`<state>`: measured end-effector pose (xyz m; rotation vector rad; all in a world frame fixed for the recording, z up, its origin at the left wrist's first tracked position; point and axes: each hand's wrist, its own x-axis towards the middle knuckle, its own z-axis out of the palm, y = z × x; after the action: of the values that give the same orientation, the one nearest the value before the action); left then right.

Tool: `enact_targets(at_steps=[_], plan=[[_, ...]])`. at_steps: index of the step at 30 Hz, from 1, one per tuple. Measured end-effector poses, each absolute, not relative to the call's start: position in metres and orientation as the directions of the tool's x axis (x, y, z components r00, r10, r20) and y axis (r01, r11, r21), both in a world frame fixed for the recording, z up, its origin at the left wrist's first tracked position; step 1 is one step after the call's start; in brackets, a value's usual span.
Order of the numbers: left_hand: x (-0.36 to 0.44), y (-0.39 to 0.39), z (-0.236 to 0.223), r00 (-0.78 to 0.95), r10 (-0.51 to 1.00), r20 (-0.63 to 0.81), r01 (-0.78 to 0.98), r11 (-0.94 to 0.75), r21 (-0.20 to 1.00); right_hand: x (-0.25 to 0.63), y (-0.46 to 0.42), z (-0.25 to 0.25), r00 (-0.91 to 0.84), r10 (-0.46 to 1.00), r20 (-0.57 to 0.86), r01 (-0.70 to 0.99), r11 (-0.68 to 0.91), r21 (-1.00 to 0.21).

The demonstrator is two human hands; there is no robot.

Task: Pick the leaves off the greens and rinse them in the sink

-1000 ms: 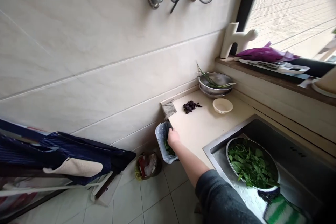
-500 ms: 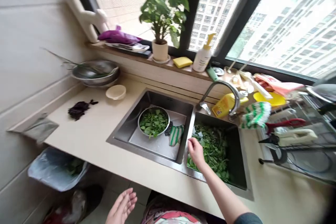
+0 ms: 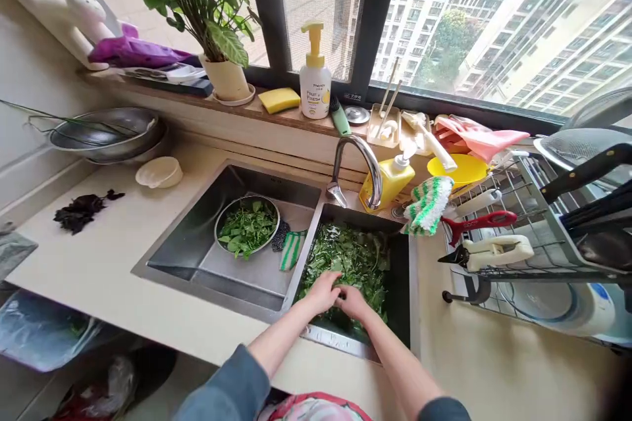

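Observation:
Both hands meet over the right sink basin [image 3: 412, 276], low above loose leafy greens [image 3: 360, 263] lying in water. My left hand [image 3: 322, 292] has its fingers bent inward near the tips of my right hand [image 3: 352, 302]. The right fingers curl towards the left ones, thumb and fingers close together. Whatever sits between the fingertips, if anything, is too small or hidden to make out. In the left sink basin [image 3: 182, 256] stands a round metal bowl [image 3: 218, 237] holding more leafy greens [image 3: 248, 227].
A striped green-and-white cloth [image 3: 293, 250] lies beside the bowl. Behind the basins rise the faucet [image 3: 363, 145] and a yellow bottle [image 3: 390, 181]. A wire rack [image 3: 523, 191] stands right. Dark leaves [image 3: 81, 212] and a small pale bowl [image 3: 158, 172] are on the left counter.
My left hand has come up from below the counter's front edge to the right basin, beside my right hand. My right hand has moved from the divider over the greens. The view has shifted right.

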<state>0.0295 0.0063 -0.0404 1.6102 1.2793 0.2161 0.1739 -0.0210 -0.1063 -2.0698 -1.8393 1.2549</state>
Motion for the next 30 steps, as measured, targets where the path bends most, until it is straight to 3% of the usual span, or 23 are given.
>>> enact_targets(at_steps=[2,4,7,11,14,16,18,19,22,25,27,30], plan=[[0.049,0.021,-0.065,0.403,0.759,-0.512,0.785,0.001,0.619,0.214,-0.013,-0.101,0.109,0.909,-0.401,0.786,-0.326,-0.525],[0.058,0.029,-0.089,0.397,0.685,-0.611,0.873,-0.076,0.482,0.250,0.005,-0.099,0.359,0.868,-0.344,0.764,-0.485,-0.426],[0.058,0.031,-0.119,0.374,0.568,-0.733,0.924,-0.162,0.346,0.263,0.040,-0.102,0.500,0.766,-0.404,0.729,-0.624,-0.281],[0.049,0.025,-0.137,0.298,0.507,-0.809,0.954,-0.179,0.239,0.205,0.054,-0.112,0.350,0.830,-0.434,0.853,-0.474,-0.219],[0.051,0.022,-0.128,0.258,0.504,-0.824,0.965,-0.182,0.190,0.166,0.031,-0.116,0.034,0.906,-0.422,0.913,-0.200,-0.356],[0.057,0.020,-0.116,0.219,0.548,-0.807,0.974,-0.168,0.150,0.165,0.011,-0.115,-0.169,0.898,-0.407,0.863,-0.065,-0.501],[0.064,0.016,-0.104,0.217,0.624,-0.750,0.975,-0.172,0.138,0.183,-0.006,-0.113,-0.223,0.902,-0.370,0.797,-0.050,-0.602],[0.066,0.015,-0.100,0.253,0.671,-0.697,0.967,-0.194,0.165,0.197,-0.012,-0.111,-0.170,0.919,-0.355,0.786,-0.091,-0.612],[0.067,0.014,-0.098,0.435,0.724,-0.535,0.898,-0.311,0.311,0.242,-0.019,-0.105,0.186,0.916,-0.356,0.800,-0.351,-0.486],[0.061,0.020,-0.107,0.454,0.649,-0.610,0.890,-0.308,0.336,0.267,-0.017,-0.104,0.409,0.808,-0.424,0.762,-0.558,-0.329],[0.057,0.025,-0.112,0.392,0.603,-0.695,0.920,-0.253,0.300,0.269,-0.013,-0.110,0.435,0.767,-0.472,0.746,-0.601,-0.289],[0.053,0.025,-0.109,0.363,0.609,-0.706,0.932,-0.218,0.291,0.258,-0.008,-0.125,0.415,0.755,-0.507,0.736,-0.606,-0.300]])
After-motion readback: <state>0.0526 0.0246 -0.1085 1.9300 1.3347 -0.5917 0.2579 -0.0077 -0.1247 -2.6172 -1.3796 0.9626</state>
